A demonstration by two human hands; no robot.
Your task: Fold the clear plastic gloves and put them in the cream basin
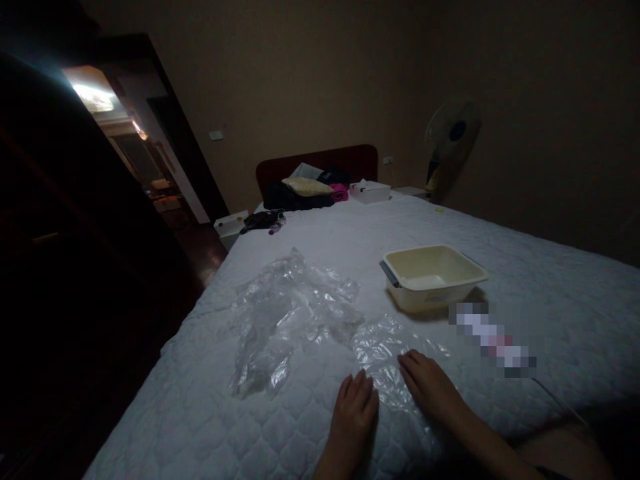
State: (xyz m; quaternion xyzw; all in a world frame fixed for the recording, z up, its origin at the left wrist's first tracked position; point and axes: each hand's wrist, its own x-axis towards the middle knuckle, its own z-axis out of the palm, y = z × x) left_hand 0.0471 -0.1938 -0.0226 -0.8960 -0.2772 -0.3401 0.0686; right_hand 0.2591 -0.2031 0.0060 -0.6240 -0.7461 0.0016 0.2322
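Observation:
A clear plastic bag [385,353] lies spread on the quilted bed in front of me. My right hand [431,387] rests on its right side, palm down, fingers stretched out. At the bag's lower left edge is my left hand [355,410], its fingers laid forward and slightly bent; the fingertips touch or nearly touch the plastic. Neither hand shows a grip on anything. Farther left, a heap of crumpled clear plastic bags [295,307] reaches up to the flat one. Beyond my right hand stands a cream plastic basin [433,293] with grey handles.
A blurred-out white item [493,337] with a cord lies right of the bag. Clothes and a pillow [307,187] are piled by the headboard [367,157], beside a white box [370,192]. A fan [453,127] stands at the back right; the bed's left edge drops to dark floor.

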